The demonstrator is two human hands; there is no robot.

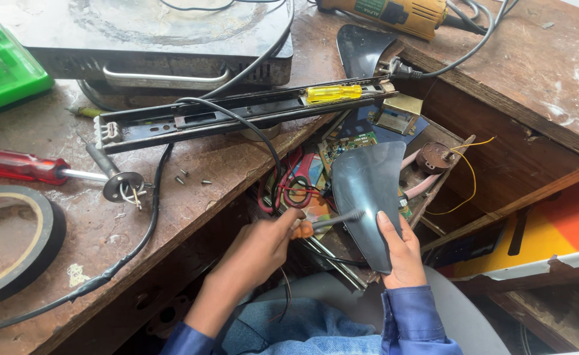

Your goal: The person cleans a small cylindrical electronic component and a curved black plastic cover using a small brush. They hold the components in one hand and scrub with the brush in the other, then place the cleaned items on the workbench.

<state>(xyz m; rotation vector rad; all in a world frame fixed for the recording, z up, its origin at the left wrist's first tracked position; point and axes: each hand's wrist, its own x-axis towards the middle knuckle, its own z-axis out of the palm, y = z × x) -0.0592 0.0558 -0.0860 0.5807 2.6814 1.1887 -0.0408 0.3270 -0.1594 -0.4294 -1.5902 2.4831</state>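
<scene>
The left hand (263,246) is closed around the orange handle of a small screwdriver (322,222), whose shaft runs rightward until the tip meets the dark grey curved plastic fan blade (368,194). The right hand (401,253) grips that blade by its lower edge, thumb laid on the face, holding it upright over the open drawer (460,148) set below the front edge of the worktop (191,187).

Judgement: the step in hand is working the screwdriver tip against the blade's surface while the other hand steadies it. The next move calls for a firm hold on the blade and a controlled tip, since a slip would send the tool toward the holding fingers.

Inside the drawer, beneath the blade, lie a green circuit board (345,144), tangled red wires (293,184) and a brown round part with a yellow lead (434,158). On the worktop near the drawer rests a long black metal rail (237,115) carrying a yellow-handled screwdriver (333,93). Toward the left edge lie a red-handled screwdriver (20,164), loose screws (187,176) and a roll of black tape (13,240). At the far edge sits a flat dark appliance (158,39); a yellow power tool (394,13) lies at the far right corner.
</scene>
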